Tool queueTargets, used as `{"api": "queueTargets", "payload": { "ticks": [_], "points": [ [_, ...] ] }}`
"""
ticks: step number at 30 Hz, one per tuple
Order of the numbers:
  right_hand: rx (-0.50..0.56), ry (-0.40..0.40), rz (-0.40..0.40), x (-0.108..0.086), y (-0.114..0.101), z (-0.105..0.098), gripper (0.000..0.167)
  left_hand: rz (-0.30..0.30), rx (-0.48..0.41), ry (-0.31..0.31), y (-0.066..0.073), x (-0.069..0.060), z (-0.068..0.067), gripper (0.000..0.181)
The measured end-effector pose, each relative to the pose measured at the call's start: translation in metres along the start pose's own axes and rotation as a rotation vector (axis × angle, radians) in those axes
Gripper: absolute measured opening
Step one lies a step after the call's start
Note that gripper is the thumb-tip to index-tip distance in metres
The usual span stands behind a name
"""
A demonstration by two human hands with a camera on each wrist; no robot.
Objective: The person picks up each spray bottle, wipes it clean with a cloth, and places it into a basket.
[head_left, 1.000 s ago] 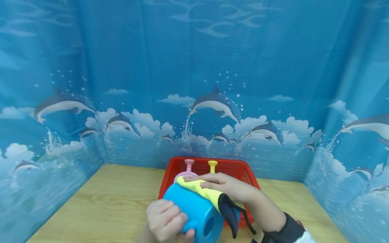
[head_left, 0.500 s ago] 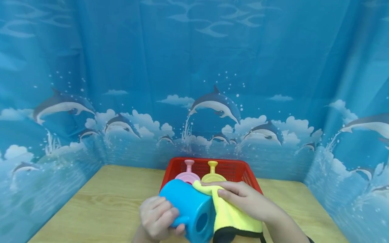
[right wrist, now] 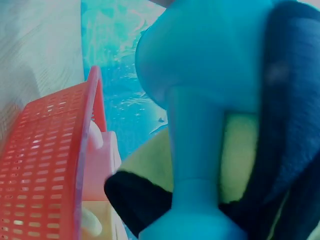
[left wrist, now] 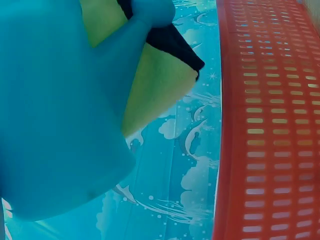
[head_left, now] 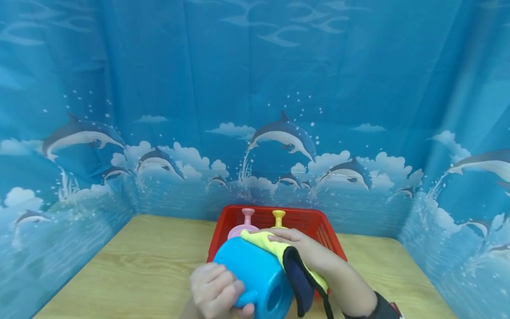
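My left hand (head_left: 217,288) grips the handle of a blue toy watering can (head_left: 249,261), holding it tilted on its side. Straight fingers of my right hand (head_left: 308,250) press a yellow cloth (head_left: 263,241) with a dark border onto the can's upper side. Part of the cloth hangs down past the can's right end. The can's body (left wrist: 55,115) fills much of the left wrist view, with the cloth (left wrist: 155,85) behind its spout. From the right wrist, the spout (right wrist: 197,140) shows in front of the cloth; neither hand's grip is visible there.
Just behind the can stands a red slotted basket (head_left: 332,235) on a wooden table (head_left: 159,261). It holds a pink watering can (head_left: 248,217) and a yellow one (head_left: 279,216), both partly covered. A blue dolphin curtain (head_left: 239,88) surrounds the back and sides.
The right hand slid the cloth right and down the can, uncovering the yellow watering can, then brought it back up and left. The blue can shifted slightly left, then back right.
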State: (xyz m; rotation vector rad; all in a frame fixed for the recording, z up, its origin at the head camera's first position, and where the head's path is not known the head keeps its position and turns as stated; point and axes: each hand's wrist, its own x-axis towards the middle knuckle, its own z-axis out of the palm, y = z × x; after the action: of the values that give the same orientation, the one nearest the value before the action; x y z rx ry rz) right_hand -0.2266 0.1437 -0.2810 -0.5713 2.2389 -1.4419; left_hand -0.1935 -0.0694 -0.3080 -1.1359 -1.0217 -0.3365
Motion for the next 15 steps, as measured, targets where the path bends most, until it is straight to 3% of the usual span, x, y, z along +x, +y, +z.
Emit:
{"api": "queueTargets", "payload": {
  "ticks": [3,8,15],
  "points": [
    [0.002,-0.045,-0.011,0.011,-0.005,0.001,0.051,-0.015,-0.009,0.0,0.002,0.001,-0.001,0.041],
    [-0.107,-0.096,-0.093,0.021,-0.009,0.002,0.051,-0.033,-0.058,-0.006,0.006,-0.002,-0.001,0.039],
    [-0.158,-0.11,-0.122,0.012,-0.007,-0.003,0.053,-0.034,-0.032,0.041,0.001,-0.003,-0.001,0.042]
  ]
}}
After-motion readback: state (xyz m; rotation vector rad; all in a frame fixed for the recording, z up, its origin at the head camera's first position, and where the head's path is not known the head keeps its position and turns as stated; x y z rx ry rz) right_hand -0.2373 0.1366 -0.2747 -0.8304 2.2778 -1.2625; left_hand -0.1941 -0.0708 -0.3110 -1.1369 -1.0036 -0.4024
